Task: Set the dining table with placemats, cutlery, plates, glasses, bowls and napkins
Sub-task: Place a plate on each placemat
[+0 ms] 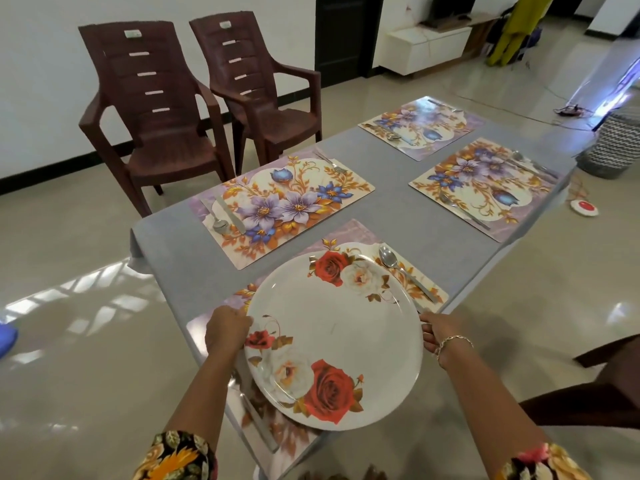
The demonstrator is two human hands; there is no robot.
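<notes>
Both hands, left (227,329) and right (437,332), pinch one rose plate (334,336) by its rim over the nearest of four placemats (349,233) on the tabletop (391,188); two chairs (152,109) stand beyond.

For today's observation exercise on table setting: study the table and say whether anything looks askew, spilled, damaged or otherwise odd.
Nothing is spilled or broken. The nearest placemat hangs over the table edge at its near end. The rose-patterned plate is not set down squarely yet; the left hand and right hand hold its rim.
</notes>
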